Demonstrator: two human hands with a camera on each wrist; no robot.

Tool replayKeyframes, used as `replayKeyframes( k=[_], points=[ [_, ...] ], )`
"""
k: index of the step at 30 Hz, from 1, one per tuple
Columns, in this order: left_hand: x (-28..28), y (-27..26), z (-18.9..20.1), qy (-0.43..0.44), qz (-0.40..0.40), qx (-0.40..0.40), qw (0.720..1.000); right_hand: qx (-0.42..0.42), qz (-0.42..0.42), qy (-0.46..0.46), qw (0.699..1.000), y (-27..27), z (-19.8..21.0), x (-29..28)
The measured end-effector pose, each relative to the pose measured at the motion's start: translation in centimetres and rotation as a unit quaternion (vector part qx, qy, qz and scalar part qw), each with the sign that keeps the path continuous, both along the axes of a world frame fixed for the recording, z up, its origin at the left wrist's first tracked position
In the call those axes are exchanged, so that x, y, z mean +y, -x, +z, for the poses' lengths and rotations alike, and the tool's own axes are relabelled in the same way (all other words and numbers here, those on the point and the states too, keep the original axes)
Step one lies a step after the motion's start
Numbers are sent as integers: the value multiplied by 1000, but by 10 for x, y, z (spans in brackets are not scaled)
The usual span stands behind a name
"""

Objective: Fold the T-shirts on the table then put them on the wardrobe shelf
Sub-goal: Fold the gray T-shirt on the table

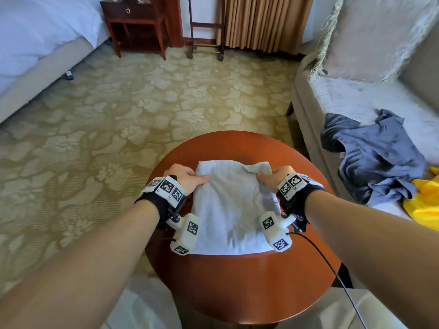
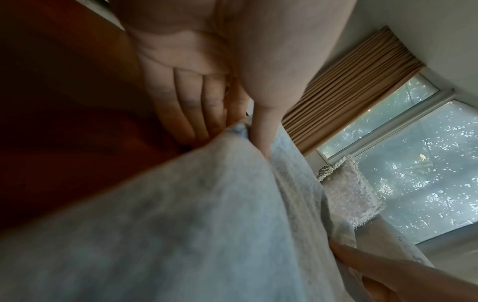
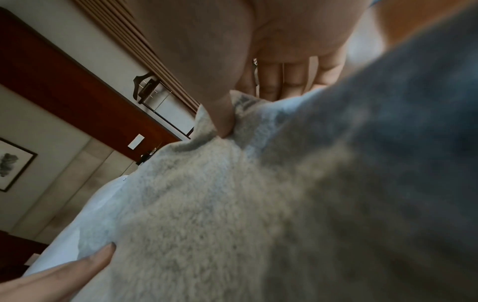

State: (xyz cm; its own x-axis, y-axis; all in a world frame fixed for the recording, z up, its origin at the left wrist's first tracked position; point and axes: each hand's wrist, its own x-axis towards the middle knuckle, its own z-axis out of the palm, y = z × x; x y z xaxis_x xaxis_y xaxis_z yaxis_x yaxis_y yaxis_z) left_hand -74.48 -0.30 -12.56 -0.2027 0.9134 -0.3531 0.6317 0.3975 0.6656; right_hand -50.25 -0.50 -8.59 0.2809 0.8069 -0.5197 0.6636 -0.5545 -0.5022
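Observation:
A light grey T-shirt (image 1: 228, 205), folded into a narrow rectangle, lies on the round red-brown table (image 1: 249, 281). My left hand (image 1: 187, 178) pinches its far left corner, thumb on top and fingers underneath, as the left wrist view shows with the grey T-shirt (image 2: 181, 224) filling the lower frame. My right hand (image 1: 273, 175) pinches the far right corner the same way; the right wrist view has the thumb pressed into the grey T-shirt (image 3: 220, 194). A crumpled blue T-shirt (image 1: 373, 157) and a yellow garment (image 1: 425, 200) lie on the sofa at the right.
A beige sofa (image 1: 316, 110) with a fringed cushion (image 1: 370, 39) stands right of the table. A white bed (image 1: 35, 43) is at far left, a dark wooden nightstand (image 1: 137, 24) and a luggage rack (image 1: 206, 41) at the back. Patterned carpet (image 1: 118, 115) lies between.

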Motion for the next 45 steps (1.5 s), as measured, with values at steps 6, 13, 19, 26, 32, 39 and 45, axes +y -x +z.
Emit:
replayKeyframes(
  k=[6, 13, 19, 26, 32, 39, 45],
  points=[
    [-12, -3, 3, 46, 24, -7, 999, -53, 14, 41, 998, -1, 9, -7],
    [-68, -9, 18, 115, 53, -77, 989, -20, 3, 90, 996, 0, 13, -59],
    [-108, -18, 14, 130, 19, 19, 991, -42, -17, 63, 997, -5, 1, -106],
    [-141, -40, 13, 64, 16, 121, 990, -65, -36, 23, 997, 2, -8, -131],
    [-152, -48, 15, 96, 47, 91, 990, -7, -37, 64, 997, -7, 6, -146],
    [-165, -44, 25, 57, 41, 32, 997, 129, -53, 30, 990, -18, -7, -155],
    [-172, -31, 51, -9, 6, -64, 998, 171, -92, -45, 980, -23, 27, -167]
  ],
)
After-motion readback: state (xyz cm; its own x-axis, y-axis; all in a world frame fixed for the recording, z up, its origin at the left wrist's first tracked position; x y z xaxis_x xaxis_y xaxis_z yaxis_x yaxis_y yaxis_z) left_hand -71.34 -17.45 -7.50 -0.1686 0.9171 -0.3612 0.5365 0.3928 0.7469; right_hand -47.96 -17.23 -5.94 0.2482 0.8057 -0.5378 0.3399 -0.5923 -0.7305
